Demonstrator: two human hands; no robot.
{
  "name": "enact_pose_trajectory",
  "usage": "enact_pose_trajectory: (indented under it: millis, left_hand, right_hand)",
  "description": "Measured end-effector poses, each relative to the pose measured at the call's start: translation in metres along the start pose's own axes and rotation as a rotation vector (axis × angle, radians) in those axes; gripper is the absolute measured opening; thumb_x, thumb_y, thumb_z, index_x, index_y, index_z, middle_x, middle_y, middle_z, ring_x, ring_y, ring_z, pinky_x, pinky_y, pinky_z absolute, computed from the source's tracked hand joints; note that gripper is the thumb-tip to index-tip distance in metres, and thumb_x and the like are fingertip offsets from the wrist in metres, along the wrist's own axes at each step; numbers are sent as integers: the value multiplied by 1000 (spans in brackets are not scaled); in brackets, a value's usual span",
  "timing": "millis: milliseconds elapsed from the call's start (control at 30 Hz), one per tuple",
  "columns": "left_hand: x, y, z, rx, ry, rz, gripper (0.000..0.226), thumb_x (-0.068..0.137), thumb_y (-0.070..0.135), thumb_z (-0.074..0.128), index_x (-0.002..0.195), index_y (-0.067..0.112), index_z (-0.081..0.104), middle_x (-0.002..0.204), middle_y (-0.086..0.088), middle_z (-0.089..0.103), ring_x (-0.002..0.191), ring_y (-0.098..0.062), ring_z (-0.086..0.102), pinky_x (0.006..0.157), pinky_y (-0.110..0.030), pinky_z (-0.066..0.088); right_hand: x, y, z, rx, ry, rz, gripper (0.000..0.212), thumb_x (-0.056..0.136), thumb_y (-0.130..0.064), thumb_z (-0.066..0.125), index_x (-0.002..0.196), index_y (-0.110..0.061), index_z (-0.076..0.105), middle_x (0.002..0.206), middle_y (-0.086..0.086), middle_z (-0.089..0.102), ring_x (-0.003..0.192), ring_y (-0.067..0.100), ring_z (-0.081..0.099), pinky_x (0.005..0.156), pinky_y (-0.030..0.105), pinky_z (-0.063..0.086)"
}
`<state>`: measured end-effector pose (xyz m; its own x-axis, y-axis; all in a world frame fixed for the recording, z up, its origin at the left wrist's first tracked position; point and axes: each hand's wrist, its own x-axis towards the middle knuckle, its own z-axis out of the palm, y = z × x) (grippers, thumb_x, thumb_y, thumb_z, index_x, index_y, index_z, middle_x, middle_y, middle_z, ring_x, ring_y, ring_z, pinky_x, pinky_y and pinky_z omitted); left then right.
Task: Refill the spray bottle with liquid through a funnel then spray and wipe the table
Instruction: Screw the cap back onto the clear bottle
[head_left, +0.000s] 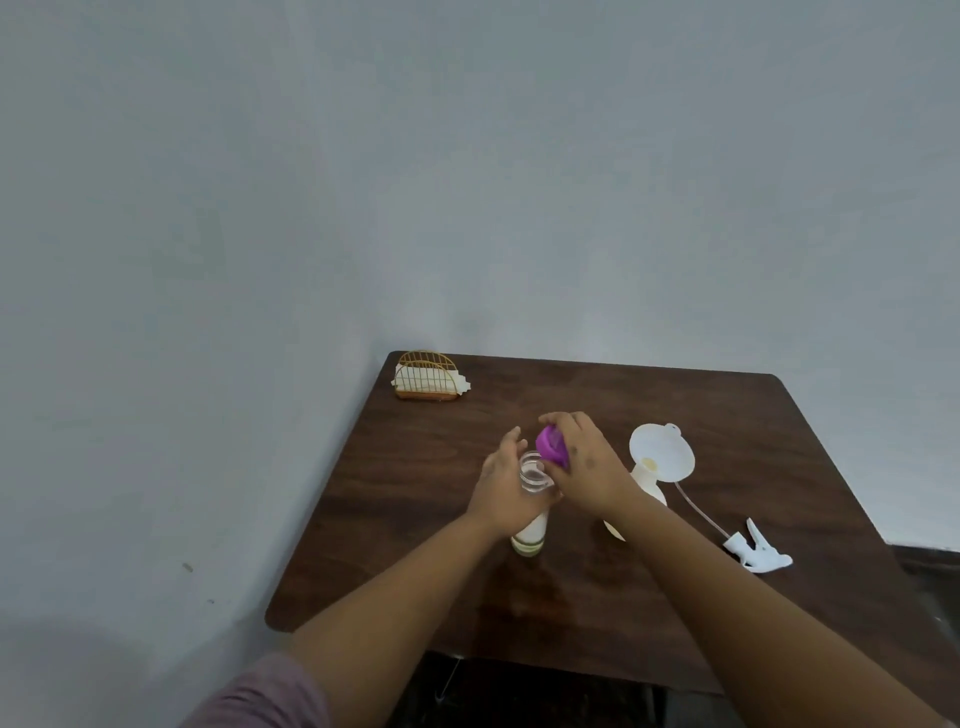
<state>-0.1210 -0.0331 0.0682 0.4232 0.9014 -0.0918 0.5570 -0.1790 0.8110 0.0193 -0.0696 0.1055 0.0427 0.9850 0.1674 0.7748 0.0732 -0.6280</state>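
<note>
Head view, the only one supplied. A dark wooden table (415, 525) stands against a plain grey wall (467, 156).

The left hand (501, 486) is wrapped round the upper part of a clear refill bottle (530, 535), which stands upright near the table's centre. Its mouth is uncovered. White liquid shows in its lower part, with green bands near the base. The hand hides most of the bottle's middle.

The right hand (584, 465) grips a purple cap (551, 444), held tilted just above and behind the open mouth, near the left thumb. Whether cap and rim touch cannot be told.

The spray bottle (652, 480), pale cream, stands just right of the right hand with its top off. A white funnel (662, 452) sits in its neck. The right wrist and forearm cross in front of this bottle and hide most of its body. Only a patch at the base shows below the arm.

The white trigger spray head (758, 553) lies on its side farther right, apart from the bottle. Its thin dip tube (698, 512) runs back toward the funnel.

At the far left corner stands a gold wire napkin holder (427, 375) holding white napkins (462, 384), well apart from the hands. A pinkish sleeve (260, 696) shows at the lower left edge.
</note>
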Motion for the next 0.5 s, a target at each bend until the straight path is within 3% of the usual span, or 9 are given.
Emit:
enact_pose_trajectory:
  millis: [100, 200, 233, 333, 433, 500]
  left_hand:
    - [12, -7, -4, -80, -126, 37, 63, 84, 25, 74, 137, 17, 40, 130, -3, 57, 121, -22, 54, 100, -38, 48]
    - [13, -7, -5, -241, -233, 90, 53, 89, 4, 65, 136, 13, 42, 123, 1, 55, 103, -8, 57, 84, -13, 50]
    - [15, -10, -4, -251, -237, 108, 53, 89, 2, 65, 136, 13, 43, 121, 2, 55, 101, -7, 57, 83, -11, 50]
    - [25, -23, -2, -197, -206, 105, 50, 89, 7, 65, 135, 17, 45, 125, -5, 58, 111, -18, 58, 93, -27, 52]
    - [22, -27, 2, -142, -181, 123, 28, 102, 18, 46, 128, 10, 51, 111, -10, 61, 100, -19, 61, 73, -17, 54]
    - [25, -33, 3, -342, -155, 47, 28, 104, 25, 37, 117, 9, 57, 100, -10, 61, 89, -16, 63, 65, -20, 56]
  right_hand:
    - [5, -1, 8, -35, -96, 17, 56, 86, -19, 67, 135, -22, 41, 129, 2, 42, 116, 18, 47, 88, 18, 42]
    - [8, -7, 11, -74, -98, 43, 55, 90, -23, 63, 139, -22, 38, 130, 1, 41, 116, 16, 48, 90, 19, 45]
    - [8, -9, 12, -80, -93, 50, 55, 91, -25, 63, 140, -22, 37, 131, 1, 42, 117, 17, 48, 92, 21, 45]
    - [2, -14, 19, -80, -122, 81, 54, 91, -30, 61, 139, -23, 37, 132, 0, 42, 117, 17, 47, 94, 23, 45]
    - [-7, -19, 32, -140, -119, 101, 48, 94, -29, 55, 137, -23, 36, 132, 2, 41, 118, 17, 45, 96, 23, 44]
    - [-9, -22, 37, -214, -113, 110, 45, 97, -28, 50, 138, -20, 33, 133, 4, 39, 118, 17, 44, 97, 26, 45]
